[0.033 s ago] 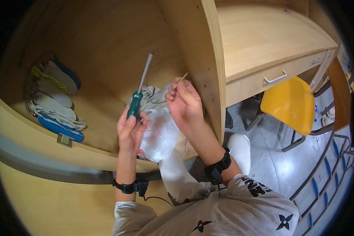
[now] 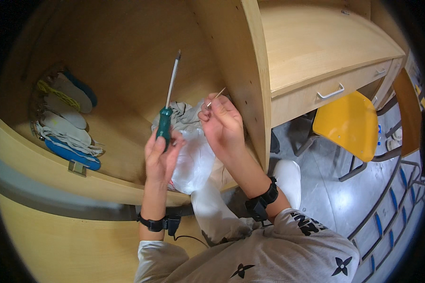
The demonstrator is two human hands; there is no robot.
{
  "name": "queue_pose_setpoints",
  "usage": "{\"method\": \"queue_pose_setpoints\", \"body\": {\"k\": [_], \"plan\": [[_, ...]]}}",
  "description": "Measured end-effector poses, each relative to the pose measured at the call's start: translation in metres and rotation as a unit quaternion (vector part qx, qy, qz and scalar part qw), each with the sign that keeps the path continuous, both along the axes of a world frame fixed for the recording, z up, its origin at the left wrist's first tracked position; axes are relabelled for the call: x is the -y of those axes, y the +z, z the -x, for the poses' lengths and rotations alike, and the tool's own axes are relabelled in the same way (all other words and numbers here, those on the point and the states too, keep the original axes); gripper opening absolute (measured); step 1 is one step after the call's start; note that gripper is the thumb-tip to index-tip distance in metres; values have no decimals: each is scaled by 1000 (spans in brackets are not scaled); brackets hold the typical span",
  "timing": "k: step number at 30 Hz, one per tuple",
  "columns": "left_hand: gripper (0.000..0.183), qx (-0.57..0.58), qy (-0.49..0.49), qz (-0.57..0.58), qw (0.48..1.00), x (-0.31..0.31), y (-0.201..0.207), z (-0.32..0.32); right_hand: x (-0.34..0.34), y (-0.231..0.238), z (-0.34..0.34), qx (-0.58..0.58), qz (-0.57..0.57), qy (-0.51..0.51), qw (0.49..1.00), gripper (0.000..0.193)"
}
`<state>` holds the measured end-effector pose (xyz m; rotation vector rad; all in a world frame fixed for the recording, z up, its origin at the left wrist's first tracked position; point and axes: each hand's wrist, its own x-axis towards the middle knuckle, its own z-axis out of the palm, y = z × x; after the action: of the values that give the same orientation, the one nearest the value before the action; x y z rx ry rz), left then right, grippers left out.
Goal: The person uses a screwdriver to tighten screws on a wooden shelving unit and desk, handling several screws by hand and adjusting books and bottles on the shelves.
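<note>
My left hand [image 2: 161,158] is closed round the green handle of a screwdriver [image 2: 164,123]. The metal shaft points up and away, with a dark tip. To its right, my right hand [image 2: 223,123] pinches a thin, pale, pointed stick [image 2: 216,96] between thumb and fingers. The stick and the screwdriver are apart. Just below and between the hands lies a white plastic bag [image 2: 193,160], partly hidden by my left hand. A crumpled grey cloth [image 2: 186,115] is behind it, inside the wooden cabinet [image 2: 127,61].
Several shoe insoles [image 2: 66,125] and a yellow cord [image 2: 56,94] lie at the cabinet's left. The upright side panel [image 2: 250,70] stands close to my right hand. Beyond it are a wooden desk [image 2: 326,37] with a drawer and a yellow chair [image 2: 344,122].
The screwdriver has shifted slightly; its tip reaches a little farther away and shows sharper. My left hand has moved a touch to the right. My right hand looks nearly unmoved.
</note>
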<state>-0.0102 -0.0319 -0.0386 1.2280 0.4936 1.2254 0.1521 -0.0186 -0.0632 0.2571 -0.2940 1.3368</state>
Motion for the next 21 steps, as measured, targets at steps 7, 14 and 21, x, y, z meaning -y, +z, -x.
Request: {"method": "queue_pose_setpoints", "body": {"k": [7, 14, 21], "plan": [[39, 95, -59, 47, 993, 8, 7, -59, 32, 18, -16, 227, 15, -83, 970, 16], [25, 121, -20, 45, 992, 11, 16, -76, 37, 19, -35, 308, -30, -158, 938, 15], [25, 120, -11, 56, 991, 10, 15, -86, 75, 26, -110, 513, -83, -576, 630, 29]]}}
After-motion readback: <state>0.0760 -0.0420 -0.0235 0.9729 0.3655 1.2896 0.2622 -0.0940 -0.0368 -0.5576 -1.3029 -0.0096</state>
